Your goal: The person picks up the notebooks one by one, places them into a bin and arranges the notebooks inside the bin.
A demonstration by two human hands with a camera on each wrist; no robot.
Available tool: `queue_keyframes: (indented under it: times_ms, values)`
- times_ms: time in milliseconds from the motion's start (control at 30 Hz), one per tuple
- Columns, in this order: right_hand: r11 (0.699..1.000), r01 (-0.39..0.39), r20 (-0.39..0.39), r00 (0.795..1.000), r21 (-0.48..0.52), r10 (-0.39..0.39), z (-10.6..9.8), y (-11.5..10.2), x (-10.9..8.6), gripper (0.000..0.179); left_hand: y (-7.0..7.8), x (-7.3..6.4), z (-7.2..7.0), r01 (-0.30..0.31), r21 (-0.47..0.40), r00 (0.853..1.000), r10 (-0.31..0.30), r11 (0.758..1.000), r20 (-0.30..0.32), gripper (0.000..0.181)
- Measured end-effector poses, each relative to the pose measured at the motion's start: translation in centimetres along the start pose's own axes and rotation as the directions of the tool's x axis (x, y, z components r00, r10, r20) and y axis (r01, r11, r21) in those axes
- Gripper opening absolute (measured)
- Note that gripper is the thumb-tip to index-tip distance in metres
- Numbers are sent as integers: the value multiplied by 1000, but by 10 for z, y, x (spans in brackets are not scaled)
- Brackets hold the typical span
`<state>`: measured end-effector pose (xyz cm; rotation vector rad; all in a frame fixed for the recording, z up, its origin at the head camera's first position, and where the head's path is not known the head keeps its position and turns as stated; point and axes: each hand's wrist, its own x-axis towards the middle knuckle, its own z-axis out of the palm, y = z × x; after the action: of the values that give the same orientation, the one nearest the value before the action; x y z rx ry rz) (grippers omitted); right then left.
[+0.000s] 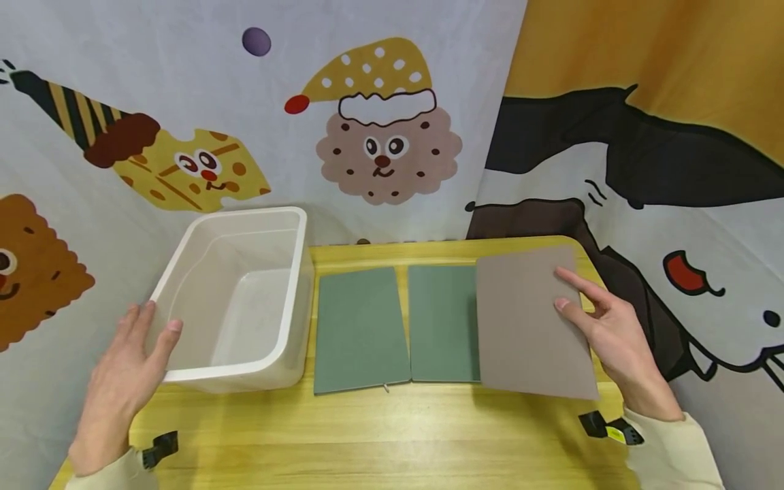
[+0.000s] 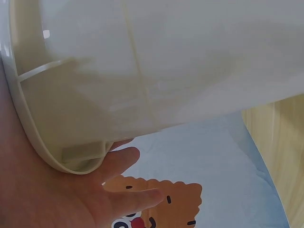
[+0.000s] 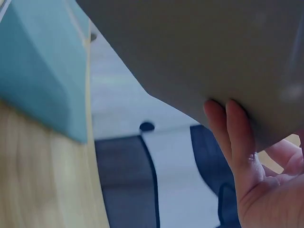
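Note:
My right hand point(image 1: 612, 333) holds a thin taupe notebook point(image 1: 529, 327) by its right edge, thumb and index finger on the top face. From below, the right wrist view shows other fingers point(image 3: 240, 137) against its dark underside. The notebook is raised and overlaps part of a green notebook point(image 1: 444, 323) lying on the table. Another green notebook point(image 1: 361, 330) lies left of that one, slightly turned. At the near left corner of a white plastic bin point(image 1: 294, 292), my left hand point(image 1: 125, 374) rests on the rim, thumb over the inside, straight fingers along the outside.
The yellow wooden table point(image 1: 392, 442) carries the bin at left and the green notebooks at the middle. A curtain point(image 1: 202, 61) with cartoon prints hangs behind the table and along its sides. A small grey tab point(image 1: 386, 388) pokes out below the left green notebook.

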<state>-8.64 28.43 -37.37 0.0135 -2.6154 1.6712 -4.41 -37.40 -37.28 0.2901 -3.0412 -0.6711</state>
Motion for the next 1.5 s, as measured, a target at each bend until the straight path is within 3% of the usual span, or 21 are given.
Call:
queue_keyframes:
  times_ms: [100, 267, 433, 600, 700, 933, 1233, 1400, 1500]
  values:
    - [992, 25, 19, 999, 123, -27, 13, -11, 2, 55, 0, -3, 1, 6, 3, 1000, -6, 1000, 6, 78]
    - [950, 57, 38, 997, 307, -72, 34, -29, 6, 54, 0, -5, -1, -9, 3, 999, 9, 1000, 32, 78]
    - [921, 84, 38, 994, 381, -107, 54, -46, 12, 52, -4, -3, -6, -68, -16, 996, 69, 998, 56, 75]
    - [888, 135, 24, 987, 439, -161, 79, -65, 21, 50, -7, 7, -9, -167, -87, 985, 170, 982, 24, 69]
    - [877, 155, 26, 982, 455, -187, 96, -77, 26, 49, -9, 12, -8, -196, -120, 980, 199, 973, 16, 67]
    - [814, 171, 45, 971, 554, -234, 137, -110, 33, 49, -14, 13, -5, -195, -169, 978, 205, 966, 47, 64]
    - [737, 182, 53, 957, 651, -284, 194, -144, 40, 47, -15, 12, -5, -179, -167, 979, 192, 970, 65, 66]
    - [716, 171, 68, 954, 677, -292, 221, -160, 43, 47, -14, 12, -4, -170, -167, 980, 184, 971, 72, 65]
    - [720, 168, 68, 956, 673, -287, 236, -168, 45, 47, -13, 11, -5, -172, -173, 980, 187, 970, 73, 65]
